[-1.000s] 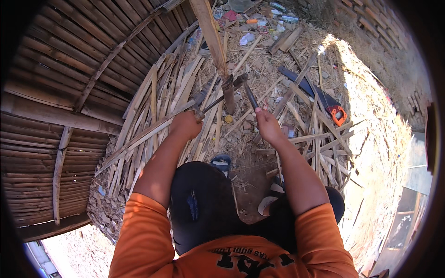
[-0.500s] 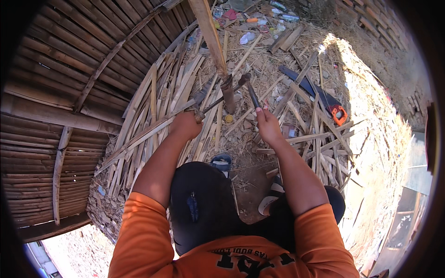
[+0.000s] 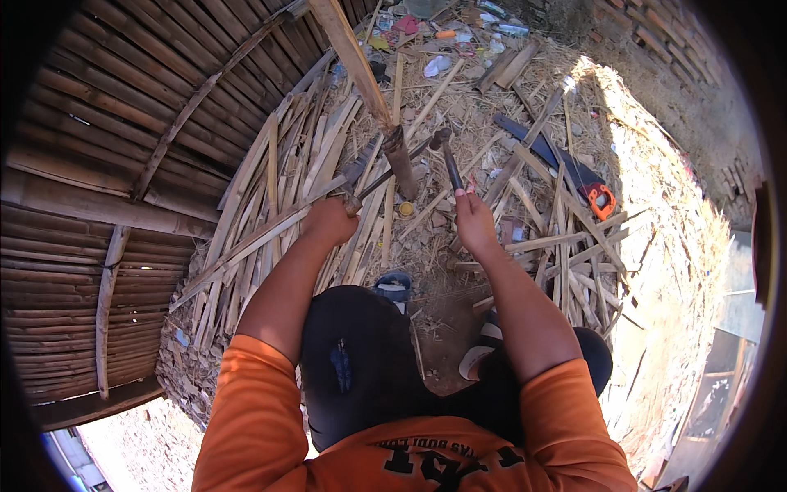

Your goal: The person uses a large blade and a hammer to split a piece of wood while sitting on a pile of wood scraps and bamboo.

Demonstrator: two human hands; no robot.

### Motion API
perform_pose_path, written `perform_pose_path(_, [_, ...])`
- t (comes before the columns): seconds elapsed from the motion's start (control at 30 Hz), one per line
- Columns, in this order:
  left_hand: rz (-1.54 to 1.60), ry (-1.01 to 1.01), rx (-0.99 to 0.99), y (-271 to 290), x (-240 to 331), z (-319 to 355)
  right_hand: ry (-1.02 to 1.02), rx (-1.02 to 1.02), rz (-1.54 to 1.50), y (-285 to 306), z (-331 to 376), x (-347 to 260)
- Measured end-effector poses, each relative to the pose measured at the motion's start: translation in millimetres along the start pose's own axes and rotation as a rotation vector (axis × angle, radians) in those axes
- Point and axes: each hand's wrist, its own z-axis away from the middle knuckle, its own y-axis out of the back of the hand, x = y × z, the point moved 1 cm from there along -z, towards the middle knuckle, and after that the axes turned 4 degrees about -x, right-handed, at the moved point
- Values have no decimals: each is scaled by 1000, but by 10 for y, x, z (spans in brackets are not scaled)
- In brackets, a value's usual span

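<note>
My left hand is closed on the handle of a long, dark-bladed knife. Its narrow blade slants up to the right and passes by the lower part of a leaning wooden post; whether it bites into the wood I cannot tell. In my right hand is a hammer, gripped by the shaft, its head up near the blade's far end. A pale wood strip runs beneath my left hand toward the lower left.
Split wood strips lie piled on the left, more on the right. A handsaw with an orange handle rests at the right. Litter covers the far ground. A bamboo-slat wall stands left, a brick wall far right.
The top of the post has tilted left. The hammer head has shifted slightly right, away from the post. My left hand stays nearly in place on the knife.
</note>
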Motion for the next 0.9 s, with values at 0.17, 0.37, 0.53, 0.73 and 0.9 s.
perform_pose_path(0.17, [-31, 65, -43, 21, 12, -16, 60, 75, -231, 358, -87, -706])
perform_pose_path(0.37, [-4, -4, -32, 46, 79, -55, 80, 105, 98, 176, 92, -319])
perform_pose_path(0.53, [-33, -24, -18, -17, 7, -73, -20, 62, -11, 348, -31, -375])
perform_pose_path(0.73, [-49, -49, -33, -5, 102, -112, 106, 86, -120, 250, 31, -427])
perform_pose_path(0.9, [-75, -44, -44, -51, 116, -88, -69, -38, 138, 110, 55, -289])
